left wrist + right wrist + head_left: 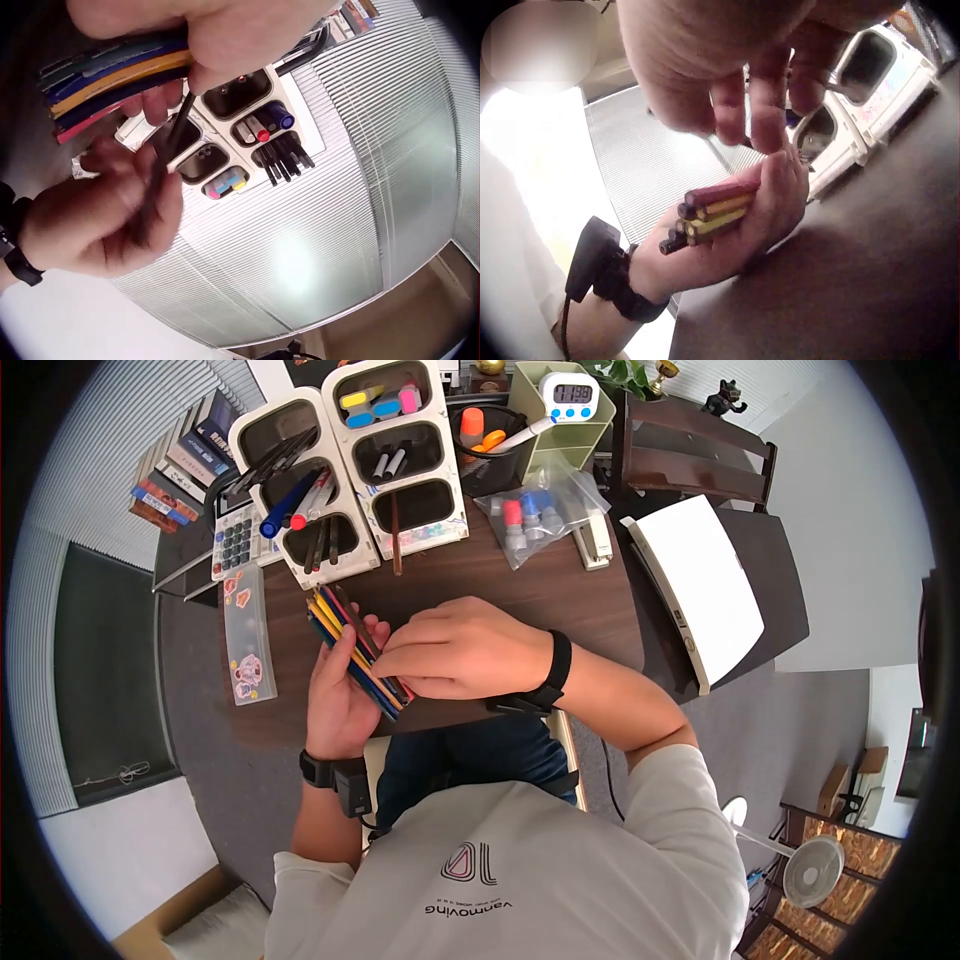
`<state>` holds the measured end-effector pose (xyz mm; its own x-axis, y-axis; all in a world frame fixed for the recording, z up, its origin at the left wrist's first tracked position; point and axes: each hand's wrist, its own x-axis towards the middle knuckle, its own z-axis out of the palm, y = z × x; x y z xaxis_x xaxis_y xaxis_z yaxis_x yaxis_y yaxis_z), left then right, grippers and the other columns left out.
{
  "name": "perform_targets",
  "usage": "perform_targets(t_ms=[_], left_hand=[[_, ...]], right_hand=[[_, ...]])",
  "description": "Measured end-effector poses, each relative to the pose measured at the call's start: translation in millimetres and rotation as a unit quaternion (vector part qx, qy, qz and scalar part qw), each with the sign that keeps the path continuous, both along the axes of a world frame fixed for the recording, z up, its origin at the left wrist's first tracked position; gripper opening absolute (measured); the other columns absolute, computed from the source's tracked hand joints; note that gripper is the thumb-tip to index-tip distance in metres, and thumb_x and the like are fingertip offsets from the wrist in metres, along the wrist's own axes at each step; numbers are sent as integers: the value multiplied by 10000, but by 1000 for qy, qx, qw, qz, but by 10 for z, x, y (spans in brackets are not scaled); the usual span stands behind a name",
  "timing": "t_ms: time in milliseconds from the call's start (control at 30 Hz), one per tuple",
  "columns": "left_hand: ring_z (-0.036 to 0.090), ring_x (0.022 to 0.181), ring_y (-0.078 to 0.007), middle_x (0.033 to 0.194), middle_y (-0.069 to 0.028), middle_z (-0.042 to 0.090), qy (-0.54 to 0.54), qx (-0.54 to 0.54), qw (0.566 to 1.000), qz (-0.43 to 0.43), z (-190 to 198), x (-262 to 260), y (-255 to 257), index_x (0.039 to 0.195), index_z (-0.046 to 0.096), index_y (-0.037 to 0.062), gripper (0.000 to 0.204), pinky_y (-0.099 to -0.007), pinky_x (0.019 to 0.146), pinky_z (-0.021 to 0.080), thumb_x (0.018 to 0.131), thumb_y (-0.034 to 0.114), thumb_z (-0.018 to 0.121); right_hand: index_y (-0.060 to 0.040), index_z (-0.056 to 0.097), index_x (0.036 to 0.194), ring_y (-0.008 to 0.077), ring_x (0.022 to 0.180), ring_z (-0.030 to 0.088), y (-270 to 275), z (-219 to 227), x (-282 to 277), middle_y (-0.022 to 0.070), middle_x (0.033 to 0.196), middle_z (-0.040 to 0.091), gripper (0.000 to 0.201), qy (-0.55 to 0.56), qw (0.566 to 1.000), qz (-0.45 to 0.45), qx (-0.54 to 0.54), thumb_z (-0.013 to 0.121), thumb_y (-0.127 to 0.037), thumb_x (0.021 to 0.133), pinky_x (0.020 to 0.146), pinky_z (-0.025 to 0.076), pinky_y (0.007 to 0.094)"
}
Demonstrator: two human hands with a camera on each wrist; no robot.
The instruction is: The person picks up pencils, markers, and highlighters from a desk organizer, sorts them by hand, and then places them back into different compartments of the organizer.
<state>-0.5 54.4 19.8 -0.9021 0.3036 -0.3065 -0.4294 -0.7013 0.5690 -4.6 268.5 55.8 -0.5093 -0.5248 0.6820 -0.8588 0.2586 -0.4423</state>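
Note:
Several coloured pencils [328, 618] lie as a bundle in the left hand [340, 705], whose thumb rests over them. In the left wrist view the pencils [120, 75] are blue, orange, dark and red. A dark pencil [180, 126] slants from beside the bundle to the right hand [97, 217], which pinches it with bent fingers. From the right wrist view, the bundle's ends [712, 214] stick out of the left hand [769, 214], just below the right hand [697, 67]. Seen from the head, the right hand [465, 650] covers part of the bundle.
White organizers [365, 555] with pens and markers stand at the back left, beside a calculator [238, 545] and a stickered case [248, 645]. A mesh cup [490, 475], a bag of bottles [545, 520], a stapler [594, 545] and a white device [700, 585] are farther right.

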Motion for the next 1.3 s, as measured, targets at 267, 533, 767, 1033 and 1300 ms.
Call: perform_targets(t_ms=[267,533,767,1033,1300], left_hand=[[528,1361,-245,1478,-138,530,-2,5,998,-55,115,21,-29,1536,405,59,513,-439,1177,418,1048,175,514],[609,1256,-208,1352,-86,615,-10,-91,995,-51,143,63,-15,1525,437,84,495,-401,1083,507,1044,107,553],[633,1205,-197,1293,-73,637,-4,-74,996,-54,112,68,-31,1518,449,89,485,-387,1049,531,1048,106,563],[643,1192,-259,1301,-136,632,-9,-54,997,-48,92,62,-43,1507,442,71,467,-446,1052,534,1052,93,544],[561,1325,-302,1455,-213,535,-13,24,998,-64,107,36,-26,1537,371,43,500,-454,1137,462,1062,135,498]], right_hand=[[-60,690,1004,273,694,667,361,225,-76,77,853,687,272,136,956,-185,-183,737,11,746,614,544,340],[-122,676,1140,300,931,676,213,0,-277,74,1039,667,229,3,952,-305,-11,685,-88,913,764,567,402],[-130,663,1146,303,934,690,118,-126,-431,59,1106,657,231,-25,954,-299,-7,683,-112,916,741,576,402],[-124,654,1162,317,919,700,103,-93,-399,62,1145,661,217,-60,955,-291,10,654,-107,946,712,585,408],[-119,665,1158,319,896,695,77,-5,-311,76,1125,662,253,-75,953,-295,2,640,-63,913,694,580,404]])
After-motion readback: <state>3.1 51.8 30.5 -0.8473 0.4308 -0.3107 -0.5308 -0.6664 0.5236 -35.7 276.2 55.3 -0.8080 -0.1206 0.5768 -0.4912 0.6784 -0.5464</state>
